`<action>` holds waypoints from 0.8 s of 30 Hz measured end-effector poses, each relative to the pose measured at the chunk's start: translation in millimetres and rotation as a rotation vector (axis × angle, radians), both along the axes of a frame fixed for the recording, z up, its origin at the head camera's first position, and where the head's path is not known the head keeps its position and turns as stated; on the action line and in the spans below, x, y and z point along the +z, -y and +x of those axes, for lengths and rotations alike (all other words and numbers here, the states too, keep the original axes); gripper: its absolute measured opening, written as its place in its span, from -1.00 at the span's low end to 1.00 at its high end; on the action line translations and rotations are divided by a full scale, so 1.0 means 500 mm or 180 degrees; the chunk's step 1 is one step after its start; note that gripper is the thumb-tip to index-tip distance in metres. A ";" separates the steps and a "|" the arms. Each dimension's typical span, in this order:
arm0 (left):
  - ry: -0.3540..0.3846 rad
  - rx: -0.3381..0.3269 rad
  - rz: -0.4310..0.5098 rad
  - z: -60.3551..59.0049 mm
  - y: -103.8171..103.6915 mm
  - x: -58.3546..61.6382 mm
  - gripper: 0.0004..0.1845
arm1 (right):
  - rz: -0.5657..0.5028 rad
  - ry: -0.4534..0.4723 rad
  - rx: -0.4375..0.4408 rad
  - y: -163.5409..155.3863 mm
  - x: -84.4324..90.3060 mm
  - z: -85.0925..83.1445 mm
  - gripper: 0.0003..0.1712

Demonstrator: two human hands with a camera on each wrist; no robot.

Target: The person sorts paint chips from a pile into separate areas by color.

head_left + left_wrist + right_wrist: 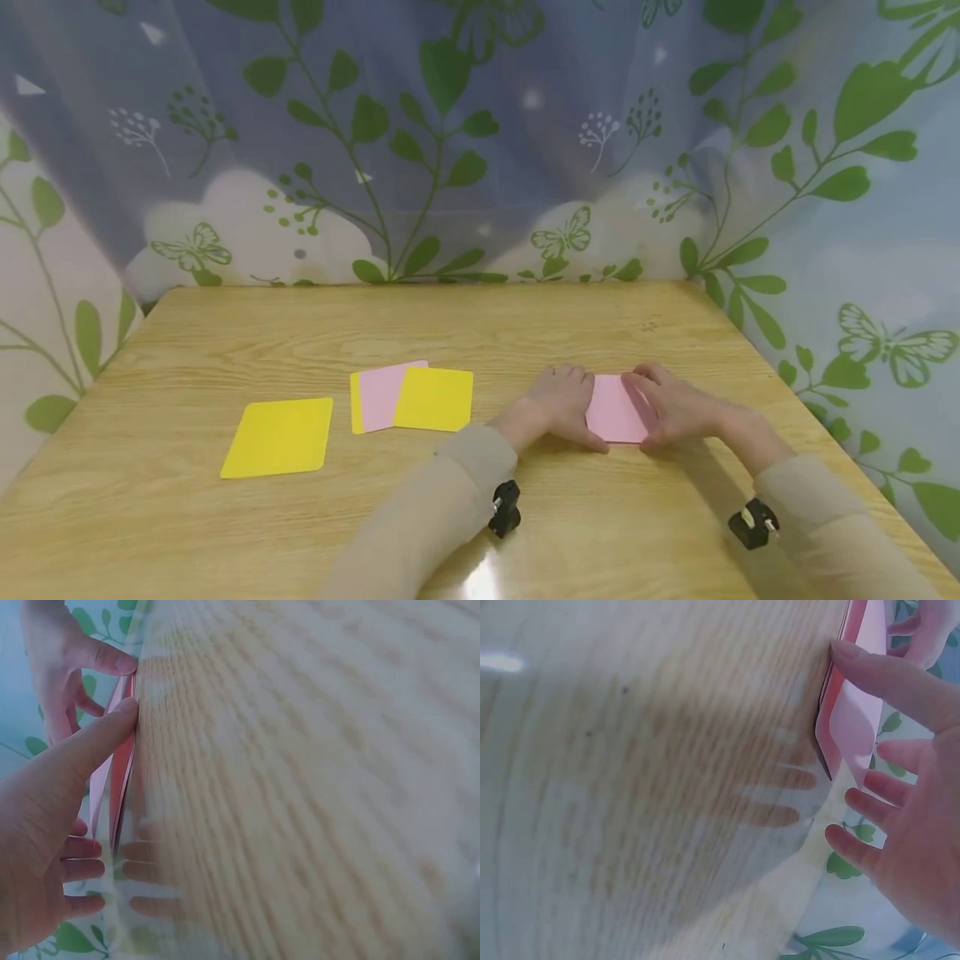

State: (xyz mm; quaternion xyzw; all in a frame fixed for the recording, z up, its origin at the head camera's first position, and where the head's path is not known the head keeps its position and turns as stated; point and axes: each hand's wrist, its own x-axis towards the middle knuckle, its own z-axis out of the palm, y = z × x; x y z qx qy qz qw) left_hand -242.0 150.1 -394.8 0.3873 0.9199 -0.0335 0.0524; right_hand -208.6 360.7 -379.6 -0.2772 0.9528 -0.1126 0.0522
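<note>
Both hands are on the pink card stack (615,408), right of centre on the table (225,533), near the person. Left hand (561,400) covers the stack's left edge, fingers loosely bent over it, thumb along the near side. Right hand (675,406) sits on the right edge, fingers laid across the top. Judging by the two-sided hold, they're squaring the edges or keeping the stack from sliding on the slick wood. The left wrist view shows the left thumb (97,739) pressed flat against the stack's edge (120,780), with several thin pink layers visible, so it's more than one card. The right wrist view shows the right thumb (889,675) on the stack (851,724) with a corner of one layer lifted off the table; the other fingers hang spread and fairly straight below it, not wrapped. So neither hand truly grips: it's light pressing and pinching at the edges, stack sandwiched between the hands. Well apart to the left lie a lone yellow card (279,436) and a fanned group (408,398) of yellow and pink, untouched.
</note>
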 end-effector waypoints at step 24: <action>0.0149 0.0074 0.0012 0.011 -0.003 -0.003 0.09 | 0.0078 0.0302 -0.0111 -0.005 0.002 0.000 0.02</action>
